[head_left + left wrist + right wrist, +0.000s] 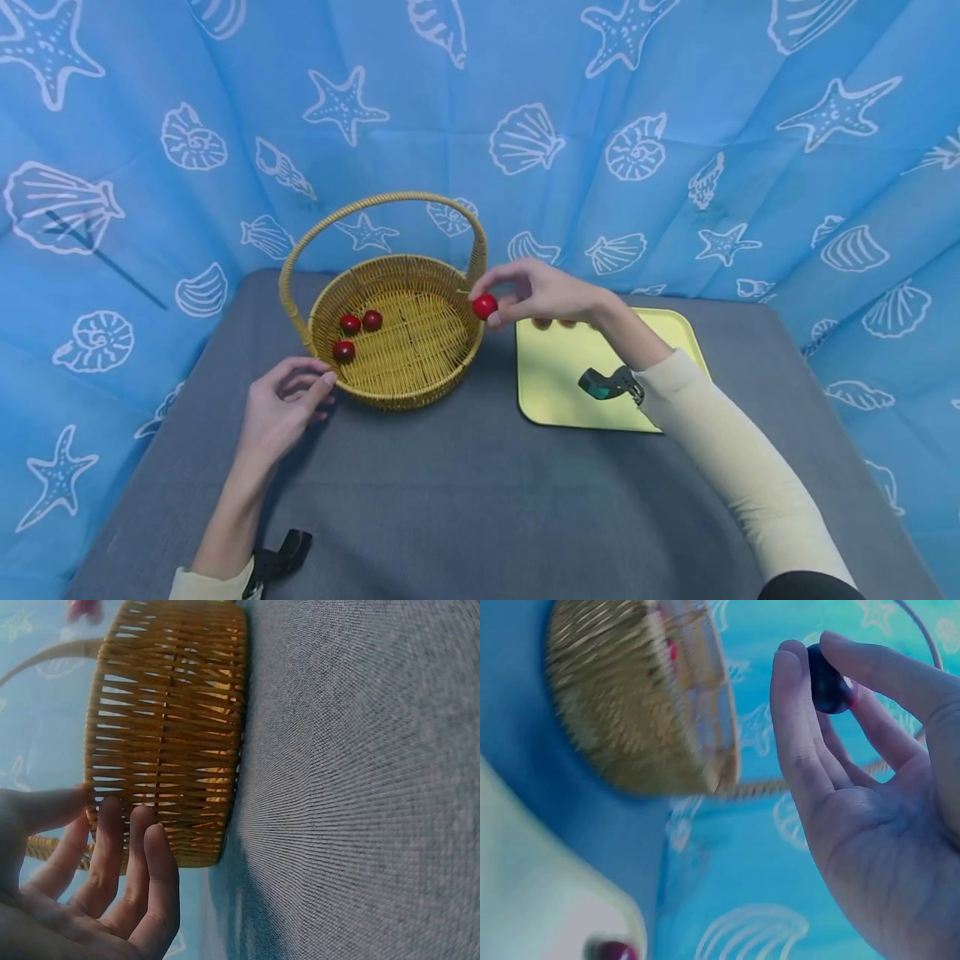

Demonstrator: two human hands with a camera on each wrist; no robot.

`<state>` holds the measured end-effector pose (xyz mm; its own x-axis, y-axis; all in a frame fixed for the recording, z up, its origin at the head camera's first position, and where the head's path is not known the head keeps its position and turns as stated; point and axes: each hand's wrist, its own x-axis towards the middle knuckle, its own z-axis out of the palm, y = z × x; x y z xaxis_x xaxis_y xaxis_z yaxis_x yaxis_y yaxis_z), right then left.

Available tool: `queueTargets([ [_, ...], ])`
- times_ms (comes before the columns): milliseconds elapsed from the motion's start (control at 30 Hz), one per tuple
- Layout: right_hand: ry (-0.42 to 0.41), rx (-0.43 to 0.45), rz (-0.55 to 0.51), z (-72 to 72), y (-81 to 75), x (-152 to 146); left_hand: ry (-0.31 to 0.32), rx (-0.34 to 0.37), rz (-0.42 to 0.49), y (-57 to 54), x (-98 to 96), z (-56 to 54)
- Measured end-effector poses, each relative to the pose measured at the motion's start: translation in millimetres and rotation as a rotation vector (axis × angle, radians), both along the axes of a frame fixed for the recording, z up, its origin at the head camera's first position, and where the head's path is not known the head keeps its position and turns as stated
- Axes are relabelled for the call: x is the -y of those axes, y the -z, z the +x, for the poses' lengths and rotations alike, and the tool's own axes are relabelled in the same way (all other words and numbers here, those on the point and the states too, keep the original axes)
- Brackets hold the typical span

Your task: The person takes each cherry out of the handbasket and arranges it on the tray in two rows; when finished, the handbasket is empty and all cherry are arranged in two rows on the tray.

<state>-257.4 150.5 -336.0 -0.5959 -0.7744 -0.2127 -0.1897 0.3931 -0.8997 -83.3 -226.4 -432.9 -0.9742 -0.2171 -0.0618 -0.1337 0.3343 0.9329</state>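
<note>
A round wicker basket (405, 392) with a tall arched handle stands on the table, three dark red cherries (344, 351) lying at the left of its floor. At its front left rim, the left hand (281, 408) holds the edge with thumb and forefinger; the other fingers lie along the outer wall (165, 735). Just beyond the basket's right rim, the right hand (536, 293) pinches a bright red cherry (484, 307) between thumb and fingertips, above table height. The same cherry (829, 681) looks nearly black in the right wrist view.
Right of the basket lies a pale yellow tray (555, 392), partly under the right forearm. Cherries (542, 322) on its far side are half hidden by the right wrist. A blue shell-print curtain (450, 108) hangs behind the grey table (465, 500).
</note>
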Motion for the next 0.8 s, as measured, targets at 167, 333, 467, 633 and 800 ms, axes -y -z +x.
queueTargets([
  [167,0.054,0.013,-0.056,2.8,17.7,-32.7,0.001,0.002,-0.005,-0.5,0.2,0.2],
  [333,0.118,0.034,-0.084,9.2,39.4,-58.2,0.013,-0.022,0.016,0.0,-0.5,0.8],
  [467,0.158,-0.021,-0.066,15.7,57.6,-70.3,0.015,-0.044,0.031,0.6,-1.6,1.1],
  [633,0.218,-0.098,-0.037,21.0,81.5,-78.9,0.019,-0.044,0.034,1.7,-1.0,1.4],
  [800,0.264,-0.228,0.045,24.6,97.9,-84.7,0.021,-0.039,0.029,1.4,-0.3,1.8],
])
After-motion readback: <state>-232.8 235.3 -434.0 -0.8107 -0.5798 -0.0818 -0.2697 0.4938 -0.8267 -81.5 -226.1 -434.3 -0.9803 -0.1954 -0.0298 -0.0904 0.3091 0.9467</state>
